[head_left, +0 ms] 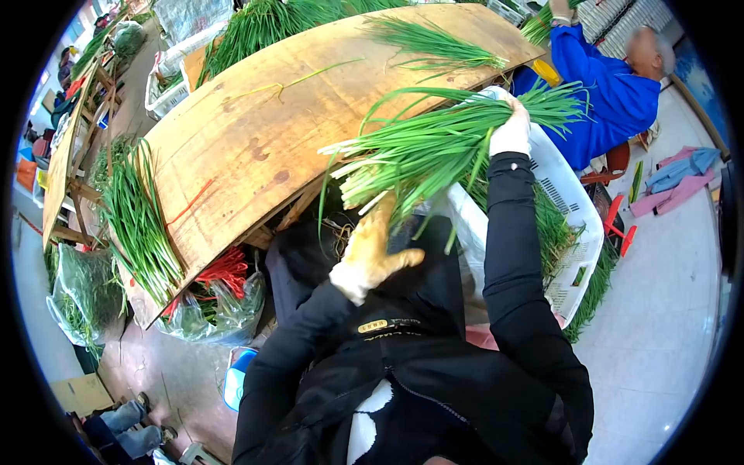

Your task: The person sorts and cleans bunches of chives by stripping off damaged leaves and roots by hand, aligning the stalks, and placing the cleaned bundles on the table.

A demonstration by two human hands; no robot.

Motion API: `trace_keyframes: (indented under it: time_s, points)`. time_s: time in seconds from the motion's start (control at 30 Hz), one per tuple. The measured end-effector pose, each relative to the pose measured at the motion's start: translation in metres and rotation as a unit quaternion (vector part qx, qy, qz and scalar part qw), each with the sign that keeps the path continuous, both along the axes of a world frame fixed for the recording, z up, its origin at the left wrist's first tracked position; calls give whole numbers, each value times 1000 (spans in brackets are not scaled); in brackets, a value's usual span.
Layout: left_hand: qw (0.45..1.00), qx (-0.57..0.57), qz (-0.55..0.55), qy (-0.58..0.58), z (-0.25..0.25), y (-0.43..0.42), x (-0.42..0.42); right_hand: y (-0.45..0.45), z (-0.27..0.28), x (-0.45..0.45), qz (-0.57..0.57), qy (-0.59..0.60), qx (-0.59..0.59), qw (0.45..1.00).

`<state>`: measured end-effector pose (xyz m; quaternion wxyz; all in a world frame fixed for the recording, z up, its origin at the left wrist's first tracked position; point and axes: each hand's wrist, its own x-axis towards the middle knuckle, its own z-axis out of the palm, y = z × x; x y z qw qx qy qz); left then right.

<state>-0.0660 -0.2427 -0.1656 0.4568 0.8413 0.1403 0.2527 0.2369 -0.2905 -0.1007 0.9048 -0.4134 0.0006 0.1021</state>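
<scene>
Closest to my lens, at 6 o'clock, sits the black jacket (457, 380) of the person wearing the camera. At 2 o'clock I see the right hand (511, 133), in a white glove, wrapped around the leafy part of the held bunch (442, 143), fingers pressed in on it. That bunch is up in the air at about 1 o'clock, by the table's near edge, its pale stem ends pointing toward 8. Near the dial's middle, the left hand (372, 252) meets the stems from below, thumb spread wide; its fingertips are hidden, so I cannot tell whether they pinch anything.

I would judge this bunch partway done: it is gathered, but its stem ends look uneven and no string shows around it. 2 more bunches already lie on the wooden table (194, 147), the left bunch (136, 225) at 9 o'clock and the far bunch (438, 45) just past 12. Plenty seems left: the white crate (595, 225) at 3 o'clock holds more greens (556, 236).
</scene>
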Motion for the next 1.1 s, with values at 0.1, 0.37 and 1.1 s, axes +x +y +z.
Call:
trace_keyframes:
  time_s: [0.1,0.37,1.1]
  points:
    - [987,-160,6,-24,-45,5,41,16,3,-12,-12,27,25,999]
    - [972,-232,-13,35,-14,12,25,32,24,-29,-93,-26,-43,994]
    - [985,-159,-70,11,-32,-25,91,37,70,-64,-85,-22,46,995]
